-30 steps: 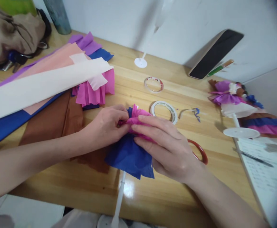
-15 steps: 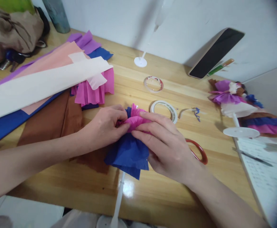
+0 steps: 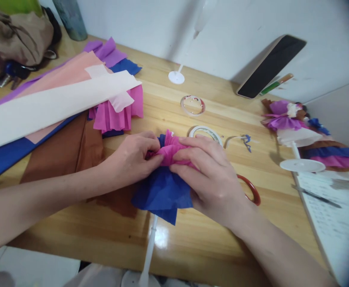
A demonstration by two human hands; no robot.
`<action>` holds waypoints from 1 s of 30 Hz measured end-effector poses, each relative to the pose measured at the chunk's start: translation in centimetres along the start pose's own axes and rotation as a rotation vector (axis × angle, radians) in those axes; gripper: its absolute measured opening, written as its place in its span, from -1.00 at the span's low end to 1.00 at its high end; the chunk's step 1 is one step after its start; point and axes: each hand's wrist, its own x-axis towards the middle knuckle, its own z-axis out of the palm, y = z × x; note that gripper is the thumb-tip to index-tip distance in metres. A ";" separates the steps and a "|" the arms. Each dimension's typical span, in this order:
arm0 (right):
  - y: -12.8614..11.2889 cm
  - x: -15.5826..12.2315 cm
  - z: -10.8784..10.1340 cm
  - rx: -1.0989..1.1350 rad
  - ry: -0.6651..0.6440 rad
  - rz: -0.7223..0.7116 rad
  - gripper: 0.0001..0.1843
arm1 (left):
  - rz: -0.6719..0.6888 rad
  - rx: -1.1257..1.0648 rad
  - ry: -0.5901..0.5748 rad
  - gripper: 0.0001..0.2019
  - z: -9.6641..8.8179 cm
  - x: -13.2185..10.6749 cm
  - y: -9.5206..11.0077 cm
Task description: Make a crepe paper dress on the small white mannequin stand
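Between my two hands is a strip of pink crepe paper [image 3: 170, 152], bunched in folds around the top of a white plastic stick [image 3: 150, 247]. My left hand [image 3: 137, 155] pinches the gathered pink paper between thumb and fingers. On the other side, my right hand [image 3: 211, 175] grips the pink strip, fingers bent over it. Below the pink folds, blue crepe paper [image 3: 162, 195] flares out like a skirt around the stick. The stick's lower end meets a round white base near the table's front edge. My fingers hide part of the folds.
Crepe paper sheets in white [image 3: 57, 103], brown [image 3: 66, 151] and other colours lie at left. Tape rolls [image 3: 206, 129] and a red-handled tool [image 3: 252, 191] are behind and beside my right hand. A phone [image 3: 271, 65] leans on the wall. A finished-looking paper figure [image 3: 300, 137] stands right.
My right hand has shifted slightly to the right, drawing the pink strip with it. The blue paper's right edge has spread outward. My left hand keeps its pinch.
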 end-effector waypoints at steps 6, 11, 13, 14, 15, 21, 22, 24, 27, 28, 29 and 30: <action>-0.2 -0.4 0.0 0.111 -0.031 0.105 -0.83 | 0.022 0.033 0.000 -0.73 -0.1 -0.1 0.0; -0.1 -0.6 -0.1 0.143 -0.067 0.147 -0.92 | 0.027 0.021 -0.002 -0.72 -0.1 -0.1 0.1; -0.1 -0.7 -0.1 0.149 -0.069 0.142 -0.92 | 0.020 0.015 -0.024 -0.74 -0.3 -0.1 0.2; -0.1 -0.6 -0.1 0.151 -0.069 0.141 -0.92 | 0.020 0.021 -0.042 -0.77 -0.5 -0.1 0.3; -0.1 -0.6 -0.1 0.152 -0.070 0.138 -0.92 | 0.023 0.030 -0.059 -0.79 -0.6 -0.1 0.4; 0.0 -0.6 -0.1 0.136 -0.081 0.117 -0.93 | 0.120 0.107 -0.081 -0.83 -0.7 0.0 0.0; 0.0 -0.6 -0.1 0.137 -0.077 0.111 -0.94 | 0.128 0.118 -0.071 -0.83 -0.6 0.0 -0.1; 0.0 -0.6 -0.1 0.143 -0.071 0.107 -0.94 | 0.129 0.142 -0.052 -0.82 -0.4 0.0 -0.4; 0.0 -0.6 -0.1 0.150 -0.059 0.109 -0.92 | 0.128 0.168 -0.041 -0.83 -0.2 -0.1 -0.5; 0.0 -0.6 -0.1 0.150 -0.054 0.111 -0.91 | 0.125 0.170 -0.038 -0.84 -0.2 -0.1 -0.4; 0.0 -0.7 -0.1 0.149 -0.050 0.116 -0.90 | 0.120 0.171 -0.037 -0.84 -0.2 -0.1 -0.4; 0.1 -0.7 -0.1 0.149 -0.046 0.126 -0.88 | 0.118 0.170 -0.035 -0.84 -0.3 -0.2 -0.3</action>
